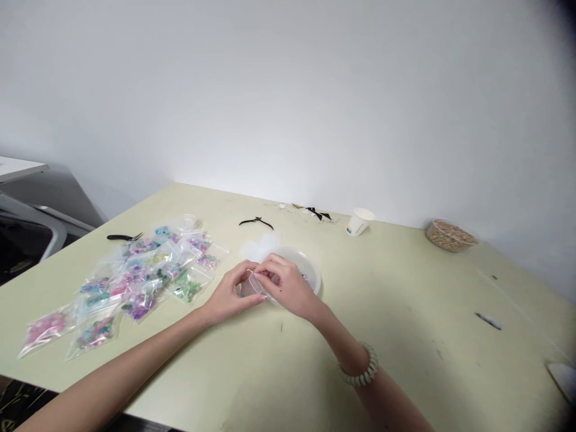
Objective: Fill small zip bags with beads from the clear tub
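My left hand [231, 294] is closed on a small clear plastic bag [255, 284], thumb along its near side and fingers behind it. At the bag's upper edge, my right hand [285, 285] pinches with bent fingers. A few coloured specks like beads show low in the bag, partly covered by my left hand. Just behind and under my right hand sits a round whitish dish [310, 264], with a few small coloured beads [304, 278] visible in it. Most of the dish's near side is hidden by my hands.
Several clear bags of coloured beads [135, 276] spread over the table's left side, black-handled pliers [123, 237] behind them. Black cutters [256, 222] lie beyond the dish. Farther right are a paper cup [360, 222], a tub of tan bits [450, 235] and a pen-like object [488, 321].
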`<state>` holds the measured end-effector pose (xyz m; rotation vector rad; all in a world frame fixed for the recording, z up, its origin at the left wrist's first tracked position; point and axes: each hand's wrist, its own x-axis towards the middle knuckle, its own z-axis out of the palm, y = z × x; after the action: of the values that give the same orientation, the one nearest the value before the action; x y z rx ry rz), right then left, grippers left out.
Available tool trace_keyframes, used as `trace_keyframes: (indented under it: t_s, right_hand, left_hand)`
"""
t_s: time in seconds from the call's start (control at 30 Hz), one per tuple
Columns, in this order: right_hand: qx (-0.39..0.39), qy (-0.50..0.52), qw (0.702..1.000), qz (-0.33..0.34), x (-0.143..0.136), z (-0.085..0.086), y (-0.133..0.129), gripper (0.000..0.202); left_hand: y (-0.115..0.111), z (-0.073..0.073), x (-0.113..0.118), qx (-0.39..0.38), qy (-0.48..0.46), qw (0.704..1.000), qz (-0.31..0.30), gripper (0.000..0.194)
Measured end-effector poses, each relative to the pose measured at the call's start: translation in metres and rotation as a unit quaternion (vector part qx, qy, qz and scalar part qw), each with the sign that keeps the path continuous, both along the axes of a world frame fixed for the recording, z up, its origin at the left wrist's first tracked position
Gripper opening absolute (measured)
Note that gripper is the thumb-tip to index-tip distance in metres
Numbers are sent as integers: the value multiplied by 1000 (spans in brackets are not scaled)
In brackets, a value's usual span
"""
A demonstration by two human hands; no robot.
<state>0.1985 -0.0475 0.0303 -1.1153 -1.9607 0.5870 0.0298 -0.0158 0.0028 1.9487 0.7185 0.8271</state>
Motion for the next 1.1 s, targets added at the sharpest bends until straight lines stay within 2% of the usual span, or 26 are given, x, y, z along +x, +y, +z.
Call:
trace_keyframes:
  t_s: [0.73,1.1]
  right_hand:
    - [-6,4,1000,-1,-2,2,-1,13]
    - [5,0,1000,2,-1,-2,0,13]
  left_hand:
    - [-1,0,1,-3,-2,1000,1,42]
    - [-3,1,2,-1,-7,1000,1,40]
